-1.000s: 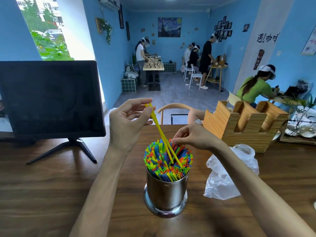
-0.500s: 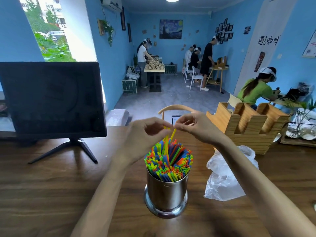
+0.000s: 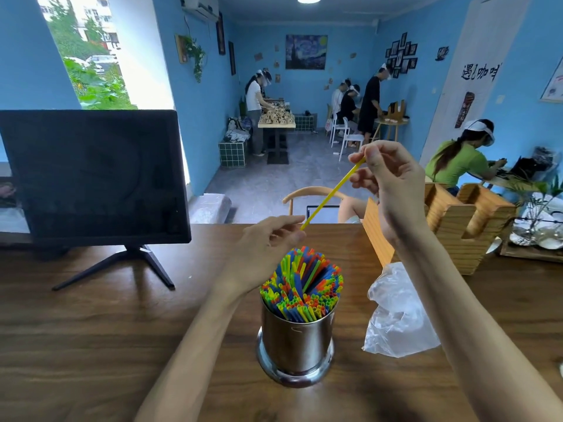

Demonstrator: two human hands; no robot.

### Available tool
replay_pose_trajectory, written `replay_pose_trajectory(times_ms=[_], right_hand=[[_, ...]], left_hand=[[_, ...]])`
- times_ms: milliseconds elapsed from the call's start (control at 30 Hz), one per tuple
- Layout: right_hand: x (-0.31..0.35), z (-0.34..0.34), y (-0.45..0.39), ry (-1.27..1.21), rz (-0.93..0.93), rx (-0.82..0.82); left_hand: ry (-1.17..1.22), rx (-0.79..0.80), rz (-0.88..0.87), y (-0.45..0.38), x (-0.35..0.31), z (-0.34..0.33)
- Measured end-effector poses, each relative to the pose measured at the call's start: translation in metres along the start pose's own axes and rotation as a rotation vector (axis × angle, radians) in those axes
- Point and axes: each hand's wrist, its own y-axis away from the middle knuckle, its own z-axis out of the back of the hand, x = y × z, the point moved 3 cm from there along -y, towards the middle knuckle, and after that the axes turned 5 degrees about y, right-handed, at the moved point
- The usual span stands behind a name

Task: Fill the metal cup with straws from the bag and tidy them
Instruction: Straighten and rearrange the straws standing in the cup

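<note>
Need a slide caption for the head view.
Both hands pinch one yellow straw above the straw-filled metal cup.

Polished metal cup [image 3: 296, 345] upright on the desk [image 3: 91, 330], packed with multicoloured straws [image 3: 301, 287] standing on end. One yellow straw [image 3: 332, 194] slants above it, pinched at both ends. Crumpled clear plastic bag [image 3: 396, 318] just right of the cup.

Both bare forearms reach in from the near edge. The left hand [image 3: 268, 248] sits low at centre, fingers curled, thumb and fingertips pinched together. The right hand [image 3: 393, 190] is raised farther and to the right, its thumb and forefinger pinched, remaining fingers loosely bent.
</note>
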Motion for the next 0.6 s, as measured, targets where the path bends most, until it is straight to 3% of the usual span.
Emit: replay_pose_trajectory(times_ms=[133,300,400,467,500,600], right_hand=[[-0.013,0.003,0.01,-0.273,-0.181,0.012],[-0.04,0.013,0.019,-0.383,-0.348,0.126],[-0.057,0.019,0.029,-0.2,-0.411,0.358],[-0.068,0.017,0.036,0.072,-0.389,0.555],[-0.072,0.015,0.038,0.197,-0.35,0.603],[-0.081,0.012,0.037,0.383,-0.285,0.515]], left_hand=[[0.051,-0.09,0.013,0.002,0.001,0.01],[0.526,-0.273,0.086,0.01,0.001,0.036],[0.848,-0.431,0.113,0.009,0.001,0.049],[0.959,-0.532,0.09,0.007,-0.003,0.053],[0.949,-0.599,0.056,0.007,-0.005,0.054],[0.729,-0.79,-0.123,0.011,-0.016,0.055]])
